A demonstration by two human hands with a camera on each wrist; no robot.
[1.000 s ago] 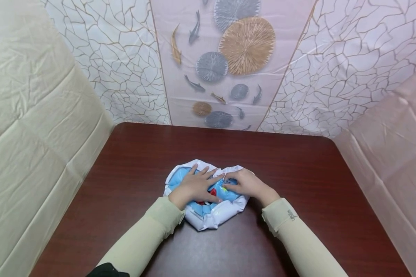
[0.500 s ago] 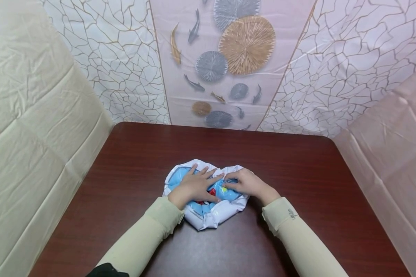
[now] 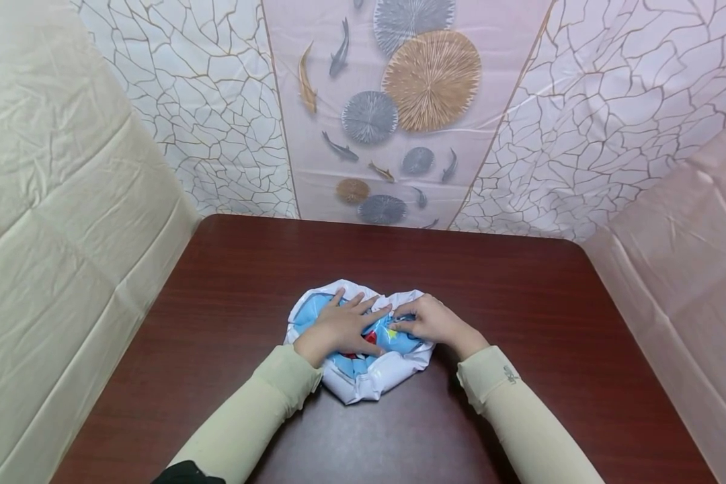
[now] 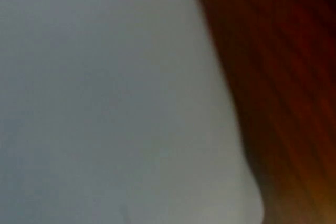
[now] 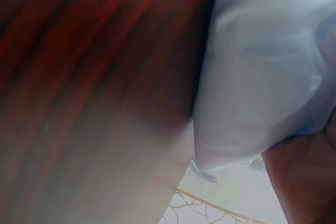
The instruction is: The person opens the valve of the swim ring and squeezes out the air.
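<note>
A soft, puffy inflatable (image 3: 393, 370), with a white outer ring and a blue middle printed in red and yellow, lies crumpled on the table. My left hand (image 3: 339, 327) rests flat over its middle with the fingers spread. On its right half my right hand (image 3: 432, 320) bends thumb and fingers together, pinching a bit of the blue plastic; what exactly sits between the fingertips is hidden. The white ring (image 5: 257, 82) bulges close up in the right wrist view, beside part of the right hand (image 5: 307, 177). A blurred white surface (image 4: 105, 98) fills most of the left wrist view.
The dark red-brown wooden table (image 3: 508, 282) has rounded far corners. A patterned cloth (image 3: 236, 114) hangs behind it. Cream padded panels (image 3: 66, 222) rise along the left and right sides.
Both hands keep their places on the inflatable. The blue plastic with the yellow print under the right fingers has shifted very slightly.
</note>
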